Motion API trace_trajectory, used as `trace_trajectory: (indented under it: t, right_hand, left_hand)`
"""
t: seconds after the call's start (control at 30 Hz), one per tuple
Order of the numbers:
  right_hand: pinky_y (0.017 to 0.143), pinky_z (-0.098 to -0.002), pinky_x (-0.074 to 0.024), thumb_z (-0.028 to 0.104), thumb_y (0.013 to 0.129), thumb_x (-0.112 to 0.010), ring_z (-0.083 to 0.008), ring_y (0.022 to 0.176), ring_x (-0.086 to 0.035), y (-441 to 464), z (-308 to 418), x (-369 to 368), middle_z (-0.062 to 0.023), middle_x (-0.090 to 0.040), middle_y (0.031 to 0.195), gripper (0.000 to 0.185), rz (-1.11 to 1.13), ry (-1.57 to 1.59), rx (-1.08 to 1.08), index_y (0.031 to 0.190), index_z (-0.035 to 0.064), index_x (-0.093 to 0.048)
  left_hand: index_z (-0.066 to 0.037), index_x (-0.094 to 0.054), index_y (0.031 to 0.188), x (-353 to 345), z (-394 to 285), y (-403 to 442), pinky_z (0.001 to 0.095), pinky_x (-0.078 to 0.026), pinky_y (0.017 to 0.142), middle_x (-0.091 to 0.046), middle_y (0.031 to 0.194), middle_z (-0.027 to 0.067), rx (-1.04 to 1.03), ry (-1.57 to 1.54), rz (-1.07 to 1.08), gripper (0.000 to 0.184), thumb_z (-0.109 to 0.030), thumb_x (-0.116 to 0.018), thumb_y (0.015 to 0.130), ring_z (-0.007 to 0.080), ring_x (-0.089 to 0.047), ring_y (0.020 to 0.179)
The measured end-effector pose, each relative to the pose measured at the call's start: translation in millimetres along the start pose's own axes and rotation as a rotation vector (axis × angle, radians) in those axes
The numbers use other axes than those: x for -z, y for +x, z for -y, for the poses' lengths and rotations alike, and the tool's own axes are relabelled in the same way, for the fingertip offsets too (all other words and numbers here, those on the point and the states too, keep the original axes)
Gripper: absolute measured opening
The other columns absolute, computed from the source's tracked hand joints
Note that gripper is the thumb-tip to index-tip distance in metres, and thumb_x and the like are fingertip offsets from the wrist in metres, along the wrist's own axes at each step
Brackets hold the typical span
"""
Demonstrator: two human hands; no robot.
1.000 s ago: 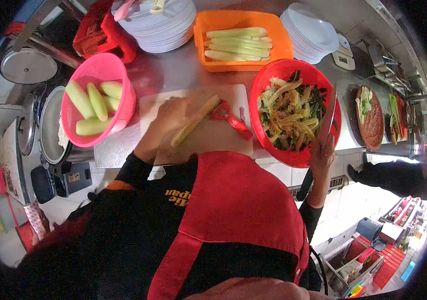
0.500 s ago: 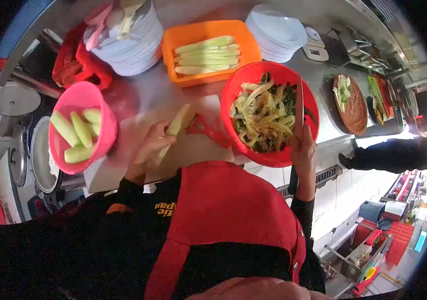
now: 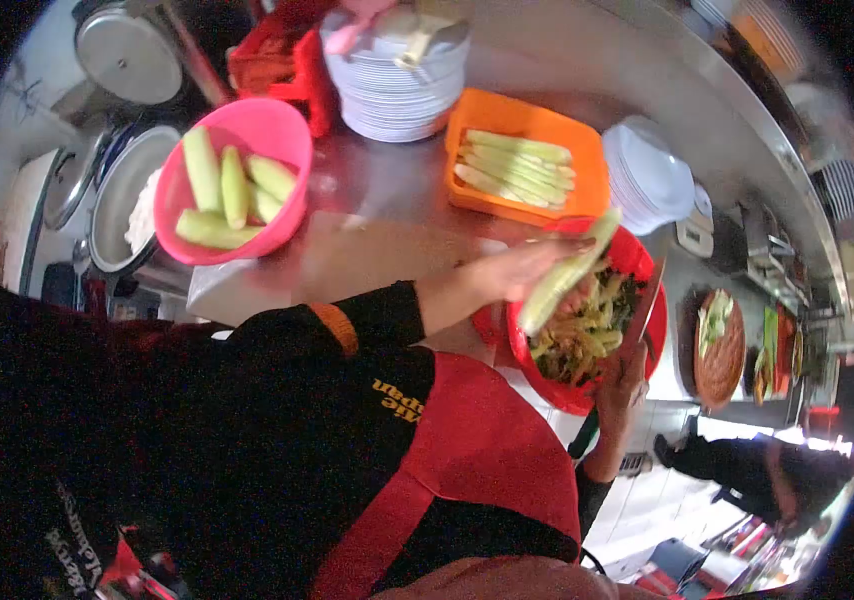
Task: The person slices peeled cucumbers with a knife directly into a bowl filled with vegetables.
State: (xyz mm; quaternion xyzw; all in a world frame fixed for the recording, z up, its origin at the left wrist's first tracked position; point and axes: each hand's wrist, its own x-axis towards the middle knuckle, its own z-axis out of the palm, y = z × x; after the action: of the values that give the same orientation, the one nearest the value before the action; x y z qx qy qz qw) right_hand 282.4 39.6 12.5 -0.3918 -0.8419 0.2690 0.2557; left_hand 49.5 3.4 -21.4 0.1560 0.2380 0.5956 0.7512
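Note:
My left hand (image 3: 522, 270) holds a long pale green cucumber piece (image 3: 569, 275), tilted over the red bowl (image 3: 547, 378). Peelings and dark green scraps (image 3: 577, 340) fill much of that bowl. At the bowl's right side, my right hand (image 3: 622, 380) grips a knife (image 3: 647, 300) with its blade pointing up and away. Left of my left arm lies the pale cutting board (image 3: 367, 255), partly covered by the sleeve. Several pale peeled pieces (image 3: 517, 165) rest in the orange tray (image 3: 462, 185) behind the bowl. The red peeler cannot be made out clearly.
A pink basket (image 3: 297, 205) with several whole pale green cucumbers stands at the left. Stacks of white plates (image 3: 397, 95) are at the back, near a small scale (image 3: 694, 235). A brown round tray (image 3: 720, 370) sits at the right, and a person (image 3: 747, 470) is beyond the counter.
My left hand has lifted the cucumber piece off the cutting board and carried it right, over the red bowl. My right hand still grips the knife. The camera view has shifted and turned.

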Motion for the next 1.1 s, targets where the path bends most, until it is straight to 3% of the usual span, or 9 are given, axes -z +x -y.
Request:
trace_trajectory:
  t: [0.07, 0.27, 0.37, 0.43, 0.5, 0.6, 0.67, 0.7, 1.1]
  right_hand:
    - [0.042, -0.0384, -0.0429, 0.010, 0.087, -0.045, -0.0263, 0.047, -0.058, 2.0, -2.7, -2.8, -0.0149, -0.057, 0.065, 0.028, 0.009, -0.062, 0.033, 0.114, 0.0040, -0.043]
    - [0.051, -0.0396, -0.0441, 0.020, 0.087, -0.047, -0.0261, 0.059, -0.060, 10.5, -20.8, -18.7, -0.0115, -0.059, 0.067, 0.032, 0.012, -0.295, 0.052, 0.117, 0.0084, -0.047]
    - [0.043, -0.0361, -0.0448, 0.017, 0.090, -0.043, -0.0232, 0.049, -0.057, 11.4, 12.8, -15.6, -0.0124, -0.061, 0.073, 0.039, 0.037, -0.157, 0.035, 0.128, 0.0087, -0.041]
    - [0.047, -0.0373, -0.0454, 0.014, 0.089, -0.044, -0.0276, 0.056, -0.060, 9.7, 13.7, -17.9, -0.0159, -0.062, 0.082, 0.039, 0.021, 0.115, -0.259, 0.127, 0.0079, -0.042]
    - [0.053, -0.0380, -0.0461, 0.012, 0.088, -0.047, -0.0294, 0.063, -0.059, 7.8, 40.5, -17.6, -0.0182, -0.060, 0.085, 0.040, -0.079, -0.104, 0.248, 0.128, 0.0090, -0.043]
    - [0.059, -0.0397, -0.0454, 0.010, 0.088, -0.047, -0.0285, 0.068, -0.057, 2.8, 46.6, -5.5, -0.0172, -0.058, 0.080, 0.040, -0.006, -0.107, 0.112, 0.128, 0.0101, -0.044]
    - [0.064, -0.0416, -0.0446, 0.010, 0.088, -0.047, -0.0297, 0.067, -0.056, -1.3, 40.9, -5.4, -0.0175, -0.058, 0.080, 0.039, -0.002, -0.055, 0.258, 0.126, 0.0106, -0.047]
    - [0.064, -0.0416, -0.0446, 0.010, 0.088, -0.047, -0.0297, 0.067, -0.056, -5.5, 42.5, -3.2, -0.0175, -0.058, 0.080, 0.039, -0.035, -0.072, 0.221, 0.126, 0.0106, -0.047]
    - [0.057, -0.0406, -0.0466, 0.016, 0.086, -0.052, -0.0321, 0.065, -0.056, -30.5, 31.8, 12.6, -0.0187, -0.057, 0.081, 0.037, -0.025, -0.090, 0.094, 0.123, 0.0151, -0.051]
  left_hand:
    - [-0.006, -0.056, 0.106, -1.4, 1.4, 10.5, 0.0349, -0.050, 0.062, -0.063, 0.082, 0.0136, -0.019, -0.134, 0.038, 0.053, -0.052, -0.051, 0.081, 0.0221, -0.060, 0.066]
    - [-0.013, -0.057, 0.082, 0.2, -0.5, 24.7, 0.0343, -0.049, 0.049, -0.060, 0.076, 0.0050, -0.168, -0.146, -0.021, 0.033, -0.044, -0.047, 0.085, 0.0174, -0.056, 0.056]
    - [-0.012, -0.057, 0.081, -14.6, -11.8, 29.3, 0.0330, -0.048, 0.047, -0.055, 0.067, 0.0027, -0.343, -0.394, -0.168, 0.029, -0.041, -0.050, 0.084, 0.0161, -0.052, 0.052]
    - [-0.008, -0.056, 0.088, -0.6, -21.4, 22.6, 0.0292, -0.048, 0.052, -0.058, 0.068, 0.0043, -0.251, -0.161, -0.224, 0.031, -0.038, -0.049, 0.086, 0.0158, -0.055, 0.056]
    - [-0.009, -0.054, 0.092, -7.0, -25.4, 28.1, 0.0335, -0.048, 0.047, -0.055, 0.063, 0.0048, -0.408, -0.187, -0.273, 0.038, -0.045, -0.043, 0.088, 0.0171, -0.054, 0.053]
    - [-0.011, -0.055, 0.096, 8.2, -45.0, 38.1, 0.0310, -0.049, 0.048, -0.056, 0.070, 0.0040, -0.324, -0.131, -0.077, 0.034, -0.041, -0.040, 0.091, 0.0164, -0.055, 0.055]
    - [-0.011, -0.053, 0.102, -5.0, -53.6, 33.3, 0.0290, -0.048, 0.050, -0.055, 0.072, 0.0041, -0.357, -0.161, -0.074, 0.033, -0.039, -0.039, 0.091, 0.0154, -0.054, 0.058]
    - [-0.007, -0.051, 0.101, -27.4, -58.0, 29.0, 0.0282, -0.046, 0.052, -0.051, 0.072, 0.0053, -0.416, -0.158, -0.229, 0.035, -0.037, -0.035, 0.093, 0.0148, -0.050, 0.061]
    - [-0.006, -0.042, 0.092, -62.1, -61.9, 55.8, 0.0292, -0.040, 0.055, -0.043, 0.070, 0.0066, -0.423, 0.014, -0.222, 0.040, -0.041, -0.024, 0.095, 0.0174, -0.040, 0.062]
